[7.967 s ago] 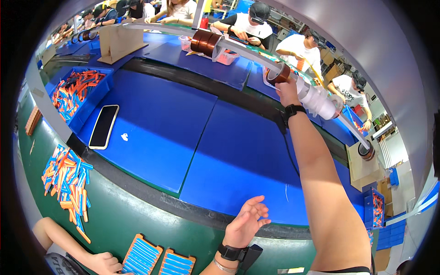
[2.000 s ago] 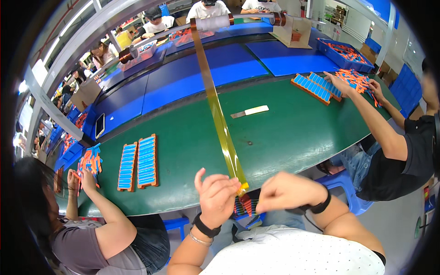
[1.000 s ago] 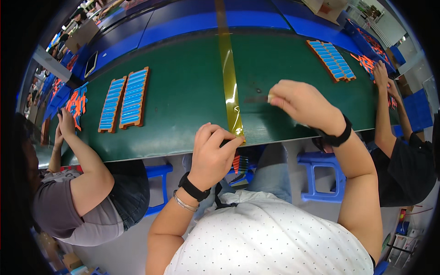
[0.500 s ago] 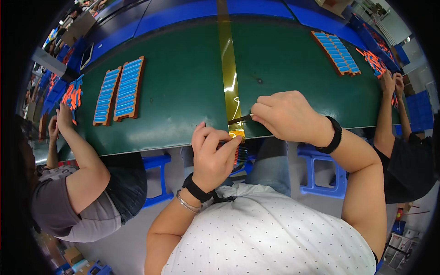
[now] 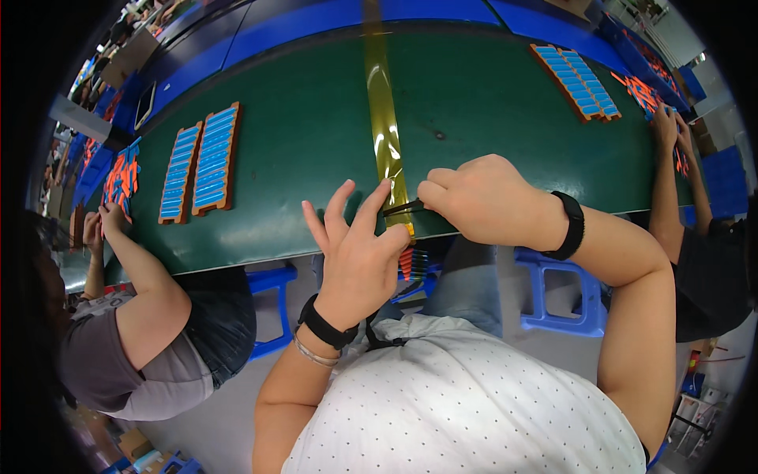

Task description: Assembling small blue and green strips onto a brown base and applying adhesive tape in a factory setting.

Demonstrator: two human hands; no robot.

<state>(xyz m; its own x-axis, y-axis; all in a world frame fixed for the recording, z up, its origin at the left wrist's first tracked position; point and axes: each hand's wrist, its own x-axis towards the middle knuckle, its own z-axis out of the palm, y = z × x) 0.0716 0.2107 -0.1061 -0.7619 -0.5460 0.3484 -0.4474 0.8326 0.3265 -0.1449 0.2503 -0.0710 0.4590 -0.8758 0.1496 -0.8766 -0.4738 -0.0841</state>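
Over the green table, yellow tape runs from upper centre to mid-frame, seemingly steadied by the spread-fingered left hand; the right hand grips a dark blade across it.

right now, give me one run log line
left hand: touching yellow tape | right hand: gripping thin blade across tape | tape: over green table

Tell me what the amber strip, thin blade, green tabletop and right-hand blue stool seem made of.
Amber strip: probably glossy plastic film; translucent, with sharp white glints.
Thin blade: likely metal, judging by its thin, straight shape; it looks dark, finish unclear.
Green tabletop: smooth, semi-gloss, perhaps rubber or laminate; soft reflections show.
Blue stool: likely moulded plastic, evenly coloured with rounded corners.
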